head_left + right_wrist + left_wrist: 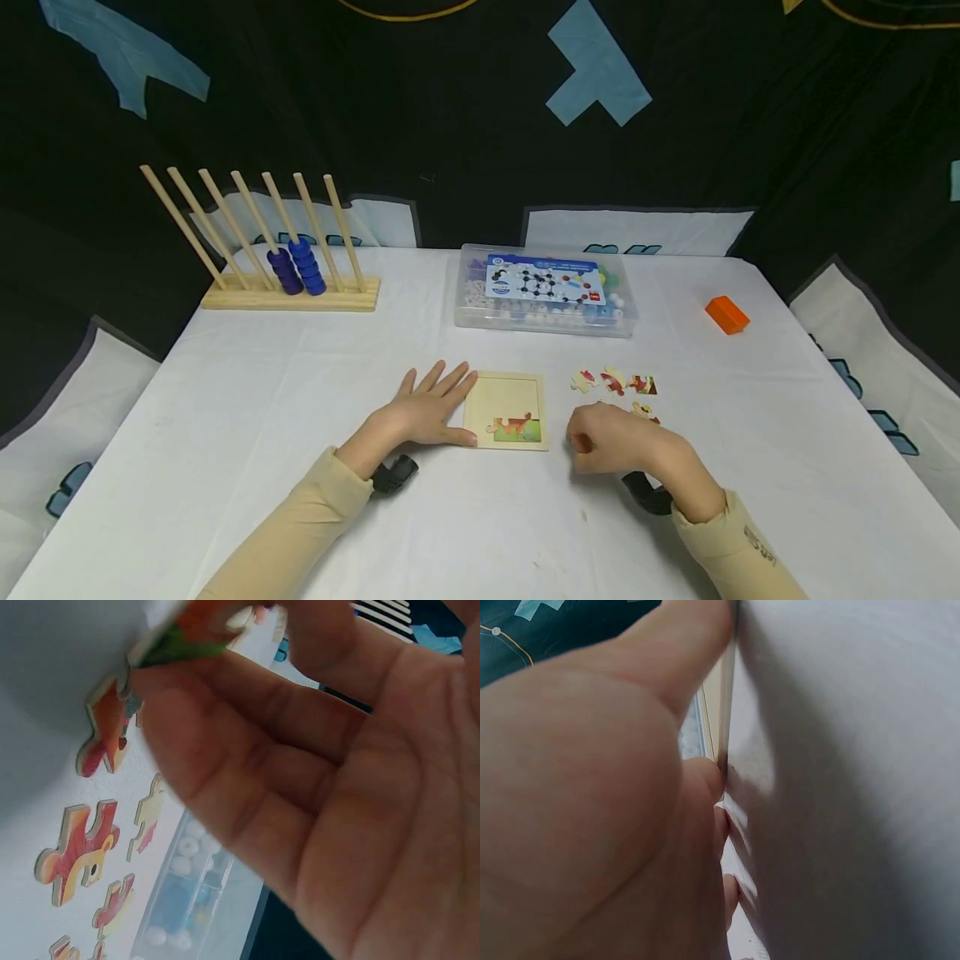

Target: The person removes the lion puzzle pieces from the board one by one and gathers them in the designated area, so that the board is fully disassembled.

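A square wooden puzzle board (504, 395) lies on the white table, with fitted pieces showing a picture in its lower right corner. My left hand (427, 412) lies beside it, fingers spread, thumb and fingertips at its left edge. To the right of the board, my right hand (611, 437) pinches a jigsaw piece (184, 643) with green and orange on it, seen in the right wrist view. Several loose jigsaw pieces (613, 382) lie just beyond the right hand; one piece (77, 853) in the right wrist view is red and yellow.
Behind the board is a clear plastic case (543, 317) of small beads with a blue label. At the back left stands a wooden peg rack (288, 303) with blue and purple rings. An orange block (727, 315) sits at the back right.
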A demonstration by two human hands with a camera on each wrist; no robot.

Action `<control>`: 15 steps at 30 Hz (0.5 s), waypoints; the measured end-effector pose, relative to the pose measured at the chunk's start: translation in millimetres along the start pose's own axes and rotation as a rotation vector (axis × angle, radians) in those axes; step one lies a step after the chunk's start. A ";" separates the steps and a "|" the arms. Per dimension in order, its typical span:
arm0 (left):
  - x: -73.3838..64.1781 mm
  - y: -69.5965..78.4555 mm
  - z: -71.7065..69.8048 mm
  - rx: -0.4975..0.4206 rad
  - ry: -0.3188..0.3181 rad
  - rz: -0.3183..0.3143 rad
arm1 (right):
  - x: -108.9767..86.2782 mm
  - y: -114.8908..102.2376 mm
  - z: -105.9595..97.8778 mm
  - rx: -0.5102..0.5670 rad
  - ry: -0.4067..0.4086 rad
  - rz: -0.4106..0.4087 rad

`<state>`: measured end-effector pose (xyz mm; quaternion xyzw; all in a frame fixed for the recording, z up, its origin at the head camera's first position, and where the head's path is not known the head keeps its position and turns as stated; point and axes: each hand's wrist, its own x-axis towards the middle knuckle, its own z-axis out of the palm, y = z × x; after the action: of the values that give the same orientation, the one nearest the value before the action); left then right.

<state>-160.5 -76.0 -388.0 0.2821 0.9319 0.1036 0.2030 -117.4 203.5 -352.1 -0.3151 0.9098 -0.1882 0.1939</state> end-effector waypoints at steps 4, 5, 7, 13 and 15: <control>-0.2 0.3 -0.2 -0.001 0.003 0.001 | -3.3 -5.8 3.5 -0.033 -0.047 0.040; -0.3 0.4 -0.2 -0.001 0.003 0.001 | -3.5 -8.0 4.3 -0.041 -0.050 0.046; -0.2 0.5 0.0 0.002 0.004 0.005 | -3.9 -12.6 6.7 -0.056 -0.055 0.069; -0.1 0.2 0.3 0.000 0.006 0.007 | -3.9 -27.4 16.6 -0.125 -0.085 0.154; 0.0 0.0 0.5 0.001 0.008 0.005 | -2.6 -30.3 18.8 -0.160 -0.079 0.153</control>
<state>-160.3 -76.0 -388.4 0.2843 0.9320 0.1048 0.1990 -91.5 179.0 -353.5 -0.2665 0.9349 -0.0870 0.2175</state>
